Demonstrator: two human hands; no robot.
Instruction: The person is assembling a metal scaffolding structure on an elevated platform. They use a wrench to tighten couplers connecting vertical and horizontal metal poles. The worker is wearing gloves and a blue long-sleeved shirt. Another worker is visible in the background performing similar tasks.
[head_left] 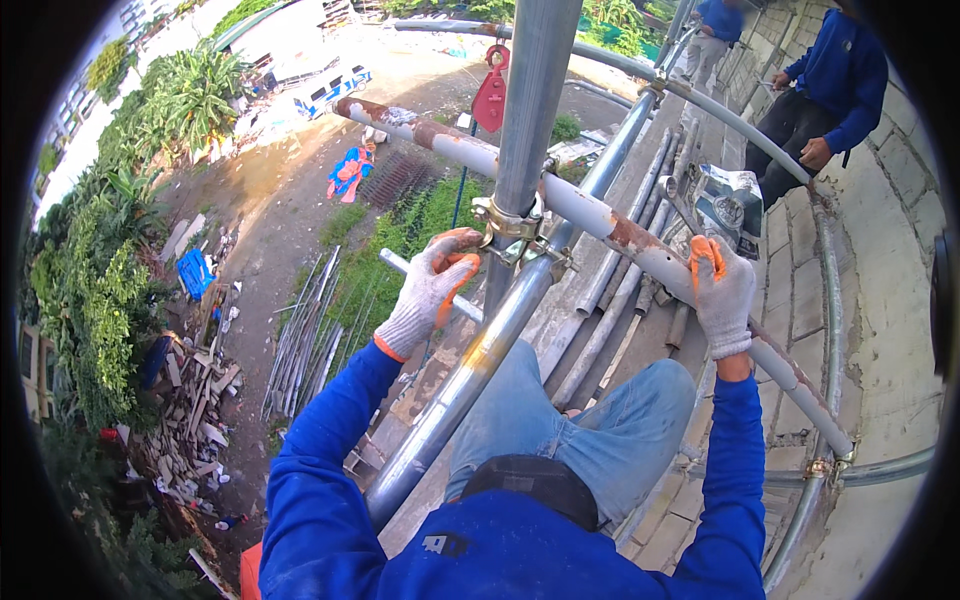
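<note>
A metal scaffold clamp [512, 228] encircles the upright steel pole [535, 100], where a rusty, white-spattered pipe [590, 215] and a shiny slanted pipe [455, 385] meet it. My left hand [430, 285], in a white glove with orange fingertips, has its fingers and thumb bent at the clamp's left edge. In my right hand [722, 295], gloved alike, is a metal wrench [682, 205], its head pointing up and left. That closed hand is against the rusty pipe; its fingers hide the wrench's lower part.
Loose pipes [625, 275] lie on the planks beyond my knees. A printed sack [728, 205] stands near a co-worker [825, 90]; another person [712, 40] is farther back. A red pulley block [491, 95] hangs by the pole. Block wall [880, 330] rises right; ground with debris [190, 410] lies far below left.
</note>
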